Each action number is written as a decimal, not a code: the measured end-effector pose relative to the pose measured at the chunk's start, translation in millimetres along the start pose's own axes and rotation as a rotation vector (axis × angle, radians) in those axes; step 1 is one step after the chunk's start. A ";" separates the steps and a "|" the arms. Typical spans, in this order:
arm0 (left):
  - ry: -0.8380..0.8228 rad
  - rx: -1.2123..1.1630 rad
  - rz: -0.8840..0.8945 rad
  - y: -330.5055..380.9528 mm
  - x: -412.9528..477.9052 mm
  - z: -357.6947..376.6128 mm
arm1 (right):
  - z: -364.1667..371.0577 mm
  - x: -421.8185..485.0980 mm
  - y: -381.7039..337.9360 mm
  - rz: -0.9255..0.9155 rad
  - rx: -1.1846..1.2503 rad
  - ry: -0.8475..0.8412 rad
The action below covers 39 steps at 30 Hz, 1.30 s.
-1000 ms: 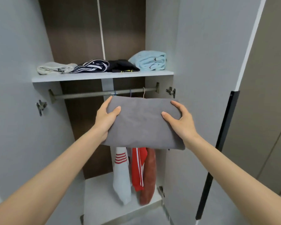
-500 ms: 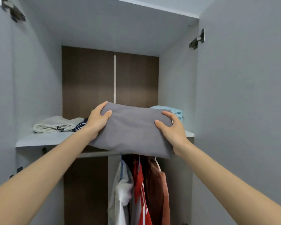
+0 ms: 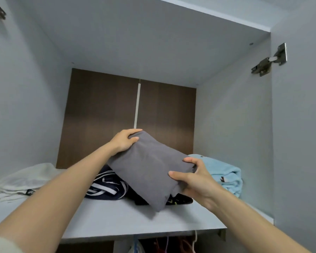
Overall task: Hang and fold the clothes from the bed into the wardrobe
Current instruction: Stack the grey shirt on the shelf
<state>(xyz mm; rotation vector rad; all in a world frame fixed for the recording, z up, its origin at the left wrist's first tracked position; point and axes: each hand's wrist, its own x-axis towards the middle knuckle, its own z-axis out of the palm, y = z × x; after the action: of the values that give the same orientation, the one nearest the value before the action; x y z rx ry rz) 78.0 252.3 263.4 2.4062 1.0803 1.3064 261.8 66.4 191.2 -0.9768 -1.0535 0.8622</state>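
Observation:
A folded grey garment (image 3: pixel 150 167) is held tilted over the wardrobe's upper shelf (image 3: pixel 120 218), its near corner low over the dark clothes. My left hand (image 3: pixel 123 140) grips its far upper end, fingers curled over the edge. My right hand (image 3: pixel 192 178) grips its near right end, thumb on top. Under it lie a navy garment with white stripes (image 3: pixel 106 187) and a black garment (image 3: pixel 179 199).
A folded cream garment (image 3: pixel 20 181) lies at the shelf's left and a light blue folded towel (image 3: pixel 224 172) at its right. Hanger tops and hung clothes (image 3: pixel 164 245) show below the shelf. A door hinge (image 3: pixel 268 61) sticks out at upper right.
Both hands lifted the grey garment from below the shelf to over it and turned it, left end now farther in. The view tilted upward, so the hung clothes nearly left the frame.

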 end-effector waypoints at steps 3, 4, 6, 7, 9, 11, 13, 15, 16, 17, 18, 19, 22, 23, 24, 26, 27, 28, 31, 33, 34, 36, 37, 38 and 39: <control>0.014 0.047 0.009 -15.6 40.7 13.3 | 15.8 27.6 0.4 0.017 0.001 0.050; 0.010 0.071 0.014 -19.3 53.4 19.1 | 19.8 36.7 1.1 0.028 -0.023 0.071; -0.013 0.103 0.045 -24.9 76.2 32.9 | 23.3 52.8 2.7 0.060 -0.064 0.105; -0.030 0.115 0.064 -27.6 86.4 40.8 | 23.7 59.5 4.1 0.081 -0.082 0.119; -0.055 0.161 0.094 -35.1 101.2 59.3 | 23.3 69.0 8.5 0.131 -0.137 0.142; -0.066 0.217 0.120 -46.6 107.0 80.6 | 23.3 72.7 14.9 0.206 -0.140 0.143; -0.109 0.218 0.134 -59.7 106.0 100.8 | 22.5 71.2 17.3 0.320 -0.164 0.121; -0.197 0.175 0.123 -68.9 103.2 114.2 | 22.6 66.6 9.7 0.401 -0.517 0.083; -0.244 0.171 0.115 -70.4 101.7 118.9 | 20.5 65.9 3.7 0.381 -0.827 0.105; -0.290 0.184 0.104 -69.2 100.7 121.5 | 18.3 67.3 -4.1 0.308 -1.154 0.172; -0.334 0.208 0.085 -66.0 98.6 122.9 | 16.8 69.0 -11.3 0.177 -1.465 0.288; -0.368 0.232 0.058 -62.6 95.9 123.4 | 16.3 72.6 -16.1 0.001 -1.702 0.423; -0.406 0.317 -0.006 -57.9 89.0 121.5 | 30.5 85.8 -13.2 -0.304 -1.770 0.480; -0.428 0.361 -0.011 -58.3 86.8 119.5 | 36.9 89.8 -7.5 -0.265 -1.692 0.372; -0.456 0.398 -0.014 -59.4 84.0 117.1 | 41.6 94.4 0.5 -0.195 -1.616 0.259; -0.507 0.401 -0.012 -62.5 75.4 113.5 | 47.9 100.8 19.0 -0.068 -1.498 0.091; -0.540 0.361 -0.012 -65.0 70.5 113.2 | 49.7 102.6 30.1 0.001 -1.484 0.040; -0.590 0.297 -0.029 -67.1 65.1 113.8 | 50.6 102.5 42.8 0.069 -1.510 0.007; -0.707 0.147 -0.103 -67.0 50.3 113.4 | 51.2 97.2 68.7 0.177 -1.596 0.029; -0.688 0.148 -0.085 -63.4 45.6 112.6 | 51.3 92.6 70.9 0.171 -1.578 0.038; -0.662 0.167 -0.063 -61.0 44.2 111.4 | 50.5 90.7 68.7 0.156 -1.554 0.029; -0.592 0.203 -0.009 -58.1 41.9 107.4 | 46.8 82.4 61.5 0.070 -1.473 0.021; -0.562 0.206 0.017 -56.5 41.3 104.8 | 43.1 76.4 56.8 -0.007 -1.423 0.042; -0.542 0.192 0.041 -53.3 40.3 101.8 | 38.8 68.9 51.7 -0.088 -1.376 0.077; -0.527 0.169 0.067 -47.5 38.3 98.3 | 33.7 60.2 46.2 -0.161 -1.347 0.121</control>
<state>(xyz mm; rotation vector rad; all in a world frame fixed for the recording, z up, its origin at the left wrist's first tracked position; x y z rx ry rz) 144.8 328.2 207.2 2.6992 0.9867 0.5471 241.0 144.4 171.9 -1.9590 -1.5782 -0.1803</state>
